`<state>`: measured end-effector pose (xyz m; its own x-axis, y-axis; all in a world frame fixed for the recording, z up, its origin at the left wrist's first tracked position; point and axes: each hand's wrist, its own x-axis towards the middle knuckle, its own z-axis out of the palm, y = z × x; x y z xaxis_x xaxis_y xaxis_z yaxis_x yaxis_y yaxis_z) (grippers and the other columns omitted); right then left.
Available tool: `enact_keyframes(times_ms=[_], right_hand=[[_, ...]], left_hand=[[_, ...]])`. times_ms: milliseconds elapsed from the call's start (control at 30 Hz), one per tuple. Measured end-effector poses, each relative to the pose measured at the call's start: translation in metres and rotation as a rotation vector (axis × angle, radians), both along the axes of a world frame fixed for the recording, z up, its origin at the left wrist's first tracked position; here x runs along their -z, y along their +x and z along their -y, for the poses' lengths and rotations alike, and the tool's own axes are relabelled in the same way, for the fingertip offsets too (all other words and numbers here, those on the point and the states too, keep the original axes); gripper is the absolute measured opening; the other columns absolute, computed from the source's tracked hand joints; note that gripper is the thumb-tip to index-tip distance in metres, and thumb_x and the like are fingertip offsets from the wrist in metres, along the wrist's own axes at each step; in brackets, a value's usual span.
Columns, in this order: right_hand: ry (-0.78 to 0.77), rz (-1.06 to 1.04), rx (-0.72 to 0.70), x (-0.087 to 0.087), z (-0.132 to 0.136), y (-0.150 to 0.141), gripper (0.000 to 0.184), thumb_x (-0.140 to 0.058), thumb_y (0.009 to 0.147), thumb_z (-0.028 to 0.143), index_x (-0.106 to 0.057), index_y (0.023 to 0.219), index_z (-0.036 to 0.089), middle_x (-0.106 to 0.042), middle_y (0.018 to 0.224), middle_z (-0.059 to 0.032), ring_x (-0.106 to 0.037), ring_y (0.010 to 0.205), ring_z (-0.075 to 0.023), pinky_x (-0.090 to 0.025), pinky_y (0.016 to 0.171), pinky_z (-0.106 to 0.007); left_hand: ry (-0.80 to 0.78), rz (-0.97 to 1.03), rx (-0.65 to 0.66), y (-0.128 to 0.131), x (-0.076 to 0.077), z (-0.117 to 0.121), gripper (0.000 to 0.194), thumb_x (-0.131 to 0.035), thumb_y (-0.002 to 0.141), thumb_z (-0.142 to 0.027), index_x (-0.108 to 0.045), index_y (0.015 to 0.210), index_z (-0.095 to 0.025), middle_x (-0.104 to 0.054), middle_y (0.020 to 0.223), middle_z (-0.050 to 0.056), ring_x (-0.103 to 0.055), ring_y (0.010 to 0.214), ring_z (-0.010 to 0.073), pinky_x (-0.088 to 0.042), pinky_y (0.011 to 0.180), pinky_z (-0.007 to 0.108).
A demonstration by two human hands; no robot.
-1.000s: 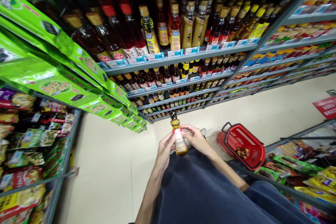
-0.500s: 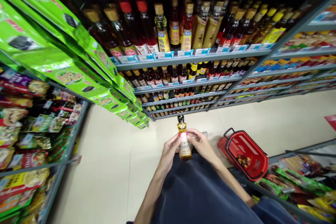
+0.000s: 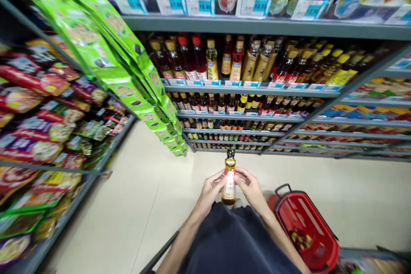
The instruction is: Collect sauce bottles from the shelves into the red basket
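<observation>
In front of my body a small glass bottle of golden oil [image 3: 229, 178] stands upright, with a dark cap and a white label. My left hand [image 3: 210, 190] holds its left side, and my right hand [image 3: 250, 188] holds its right side. My fingers cover little of the label, and its small print is too blurred to read.
A red plastic shopping basket [image 3: 305, 227] with some goods inside sits on the tiled floor [image 3: 128, 205] at lower right. Ahead stand metal shelves of bottled oils and sauces [image 3: 253, 87]. Green hanging packets [image 3: 105, 43] and shelved snack packets [image 3: 41, 124] line the left.
The bottle has gone from leaning to upright between my hands. The shelves now look more level and the basket sits lower in view, so my head has turned.
</observation>
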<state>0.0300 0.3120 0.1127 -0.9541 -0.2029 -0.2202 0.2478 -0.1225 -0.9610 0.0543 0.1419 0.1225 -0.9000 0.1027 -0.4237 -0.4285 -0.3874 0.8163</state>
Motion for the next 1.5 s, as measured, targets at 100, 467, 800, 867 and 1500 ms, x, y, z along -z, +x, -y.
enact_keyframes(times_ms=[100,467,800,867,1500], right_hand=[[0.009,-0.01,-0.086,-0.004,-0.028,0.0,0.041,-0.072,0.087,0.045,-0.067,0.118,0.019,-0.072,0.113,-0.0083,-0.066,0.103,-0.0213,-0.053,0.094,-0.035],[-0.086,0.014,-0.023,0.025,-0.119,0.053,0.042,-0.072,0.087,0.047,-0.068,0.118,0.018,-0.072,0.11,-0.0096,-0.067,0.102,-0.0223,-0.053,0.094,-0.036],[-0.09,-0.01,0.062,0.029,-0.178,0.06,0.043,-0.071,0.089,0.046,-0.067,0.121,0.017,-0.072,0.113,-0.0105,-0.068,0.102,-0.0226,-0.053,0.095,-0.036],[-0.093,-0.024,0.086,0.026,-0.186,0.061,0.045,-0.07,0.089,0.047,-0.067,0.122,0.017,-0.072,0.114,-0.011,-0.068,0.105,-0.0236,-0.053,0.096,-0.037],[-0.327,-0.156,0.189,0.019,-0.21,0.045,0.045,-0.071,0.087,0.05,-0.069,0.119,0.018,-0.071,0.119,-0.0135,-0.068,0.108,-0.0275,-0.055,0.096,-0.042]], left_hand=[[0.022,-0.007,-0.101,0.019,-0.001,-0.037,0.058,-0.074,0.086,-0.045,-0.064,0.136,-0.017,-0.065,0.135,0.017,-0.066,0.116,0.0326,-0.057,0.088,0.036],[0.019,0.051,-0.107,0.063,0.016,-0.138,0.059,-0.077,0.083,-0.045,-0.066,0.132,-0.016,-0.066,0.134,0.018,-0.066,0.118,0.0353,-0.058,0.086,0.036],[-0.037,0.056,0.032,0.053,0.007,-0.189,0.064,-0.08,0.078,-0.049,-0.067,0.133,-0.018,-0.067,0.133,0.017,-0.067,0.116,0.0345,-0.056,0.089,0.038],[-0.081,0.052,0.05,0.048,0.002,-0.197,0.067,-0.083,0.074,-0.052,-0.069,0.129,-0.017,-0.069,0.129,0.018,-0.068,0.112,0.0351,-0.057,0.086,0.038],[-0.284,-0.119,0.214,0.026,-0.031,-0.223,0.054,-0.07,0.09,-0.044,-0.063,0.136,-0.019,-0.064,0.136,0.018,-0.066,0.113,0.0313,-0.053,0.09,0.039]])
